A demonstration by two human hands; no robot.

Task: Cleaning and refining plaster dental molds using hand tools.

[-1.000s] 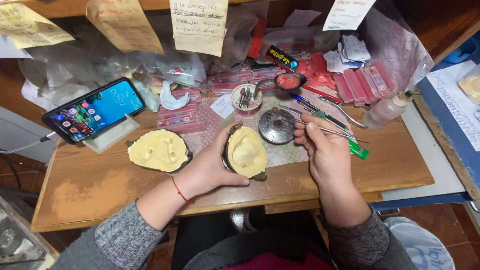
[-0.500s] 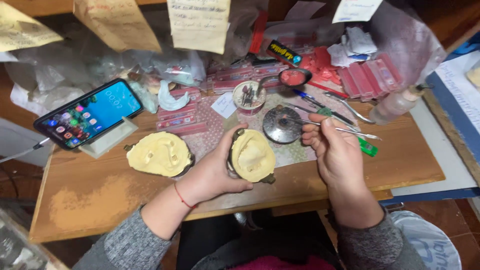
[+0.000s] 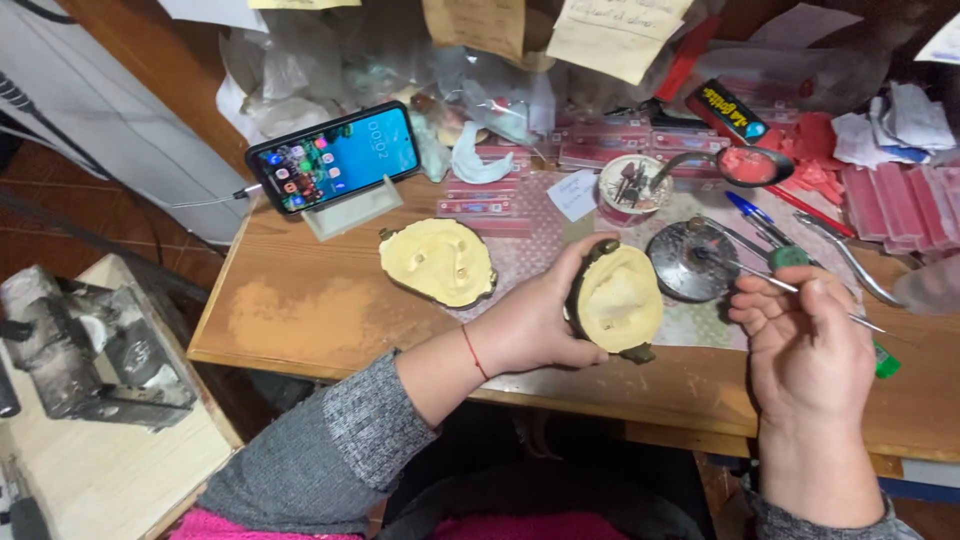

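Over the wooden bench [image 3: 330,320], the plaster-filled flask half [image 3: 615,300] is gripped by the left hand [image 3: 530,325]; the thin metal tool [image 3: 800,290], pinched in the right hand [image 3: 810,345], is best guided slowly, with the flask kept steady.

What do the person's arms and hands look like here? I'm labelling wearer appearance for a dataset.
Both forearms are in grey knitted sleeves with ribbed cuffs, pushed back from the wrists. The left hand is bare, with a thin red string bracelet at the wrist. The right hand is bare too; no rings or gloves show.
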